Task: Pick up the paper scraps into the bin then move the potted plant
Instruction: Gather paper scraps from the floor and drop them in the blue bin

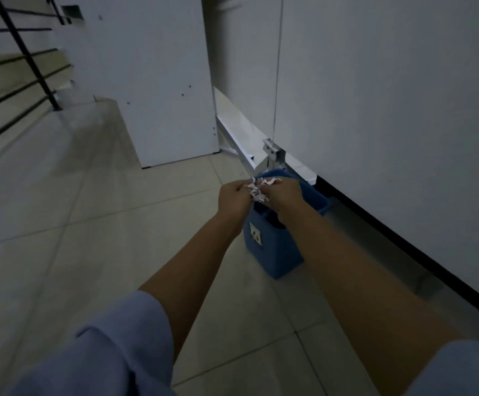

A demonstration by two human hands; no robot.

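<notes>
A small blue bin (272,247) stands on the tiled floor beside the white wall panel, with a white label on its near side. Both hands are held together right above its open top. My left hand (234,200) and my right hand (285,195) each grip a shared bunch of white shredded paper scraps (258,190), which hangs between them over the bin's mouth. The hands cover most of the bin's opening. No potted plant is in view.
A white wall panel (389,110) with a dark base strip runs along the right. A white cabinet (161,81) stands ahead, and a white board (241,130) leans behind the bin. Stairs with a black railing (24,52) rise at the left. Beige floor tiles (104,238) stretch to the left.
</notes>
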